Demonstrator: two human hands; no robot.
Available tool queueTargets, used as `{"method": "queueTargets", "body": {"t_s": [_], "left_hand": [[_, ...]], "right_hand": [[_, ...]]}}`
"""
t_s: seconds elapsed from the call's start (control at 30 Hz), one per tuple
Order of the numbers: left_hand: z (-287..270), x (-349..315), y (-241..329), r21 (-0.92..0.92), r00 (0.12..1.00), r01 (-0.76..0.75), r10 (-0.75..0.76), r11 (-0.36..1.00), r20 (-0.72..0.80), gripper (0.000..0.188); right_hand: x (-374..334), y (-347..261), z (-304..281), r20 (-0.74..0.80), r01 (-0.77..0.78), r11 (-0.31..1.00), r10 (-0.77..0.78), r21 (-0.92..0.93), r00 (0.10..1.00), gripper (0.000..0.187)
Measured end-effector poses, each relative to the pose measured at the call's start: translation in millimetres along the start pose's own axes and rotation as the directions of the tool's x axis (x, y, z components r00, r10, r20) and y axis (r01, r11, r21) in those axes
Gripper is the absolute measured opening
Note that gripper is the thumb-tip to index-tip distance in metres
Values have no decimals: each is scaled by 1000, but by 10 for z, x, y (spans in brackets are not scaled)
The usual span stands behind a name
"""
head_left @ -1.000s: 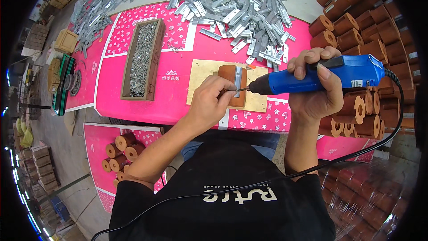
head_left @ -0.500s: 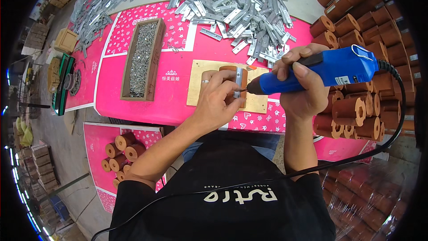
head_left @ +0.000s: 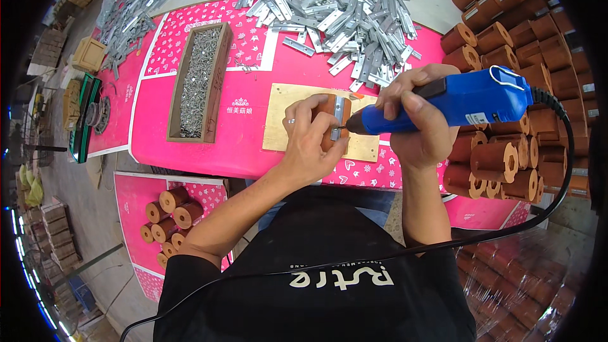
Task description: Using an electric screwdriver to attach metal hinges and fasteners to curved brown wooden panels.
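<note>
My left hand grips a reddish-brown wooden cylinder lying on a plywood board, its fingers and thumb pressed around the near part. Along the top of the cylinder lies a grey metal strip with holes. My right hand is wrapped around a blue electric screwdriver, held almost level. Its dark nose points left, and the thin bit meets the strip near its closer end, beside my left fingertips. Whether a screw sits under the bit is too small to tell.
Left of the board stands a long wooden box full of small screws. Loose metal strips pile up at the back. Brown cylinders are stacked at the right; several more rest on a lower pink surface. A black cable loops across my front.
The screwdriver has shifted slightly left and a little down, with its bit staying at the strip. My left hand keeps its grip on the wooden cylinder. The whole view has moved slightly.
</note>
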State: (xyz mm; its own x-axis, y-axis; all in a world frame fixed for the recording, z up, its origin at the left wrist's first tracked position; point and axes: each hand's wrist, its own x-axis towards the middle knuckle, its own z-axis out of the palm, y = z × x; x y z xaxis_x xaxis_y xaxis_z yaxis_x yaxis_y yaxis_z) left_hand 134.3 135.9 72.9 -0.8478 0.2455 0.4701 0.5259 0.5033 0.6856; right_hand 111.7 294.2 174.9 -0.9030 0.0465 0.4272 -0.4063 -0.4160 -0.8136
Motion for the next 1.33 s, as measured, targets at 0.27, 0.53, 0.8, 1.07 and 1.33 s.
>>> {"method": "queueTargets", "body": {"t_s": [0.27,0.53,0.8,1.07,1.33], "left_hand": [[47,-22,-20,0,999,5,-5,1000,-39,34],[46,-26,-53,-45,998,47,-49,998,-37,51],[88,-162,-149,194,932,357,-361,914,-12,88],[15,-581,6,-99,998,57,-53,993,44,76],[-104,-673,-84,-211,980,-130,93,969,-176,86]], "right_hand": [[-28,63,52,57,6,994,1,-112,998,28],[-18,122,44,80,3,994,5,-105,997,31],[-75,-26,-67,273,48,989,-84,137,958,33],[-365,-471,-494,72,313,946,-319,86,945,31],[-422,-481,-664,9,301,952,-302,54,953,33]]}}
